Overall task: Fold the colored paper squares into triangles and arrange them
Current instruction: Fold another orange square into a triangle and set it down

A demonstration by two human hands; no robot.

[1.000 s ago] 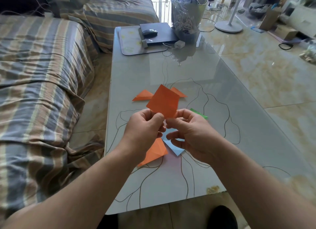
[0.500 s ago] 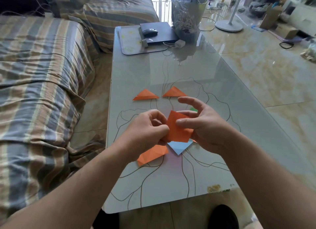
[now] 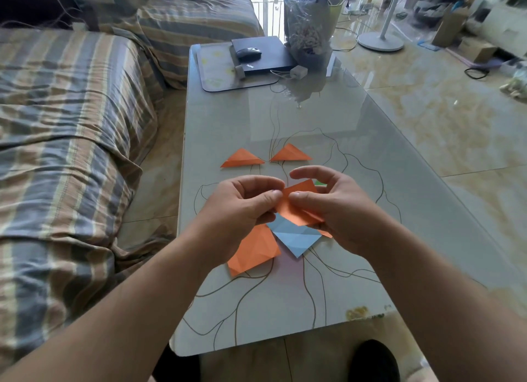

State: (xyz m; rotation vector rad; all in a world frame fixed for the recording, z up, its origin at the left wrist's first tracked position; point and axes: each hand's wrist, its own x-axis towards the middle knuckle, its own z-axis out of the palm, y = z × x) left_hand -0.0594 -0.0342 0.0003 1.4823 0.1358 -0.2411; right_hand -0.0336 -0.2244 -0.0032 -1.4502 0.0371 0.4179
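Note:
An orange paper (image 3: 296, 207) is held just above the glass table (image 3: 356, 187), partly folded over on itself. My left hand (image 3: 242, 207) pinches its left corner and my right hand (image 3: 333, 207) pinches it from the right, forefinger raised. Below them lie a blue paper (image 3: 296, 236) and an orange creased paper (image 3: 255, 249) flat on the table. A sliver of green paper (image 3: 320, 183) shows behind my right hand. Two folded orange triangles, one at the left (image 3: 242, 158) and one at the right (image 3: 290, 154), lie side by side farther back.
At the table's far end sit a mat (image 3: 216, 73), a black laptop (image 3: 265, 55) with a mouse (image 3: 248, 52) on it and a plastic-wrapped bucket (image 3: 310, 25). A striped sofa (image 3: 62, 130) runs along the left. A fan base (image 3: 379, 41) stands on the floor to the right.
The orange paper came down from an upright flat square towards the table and is now bent over between both hands. The two far triangles are uncovered.

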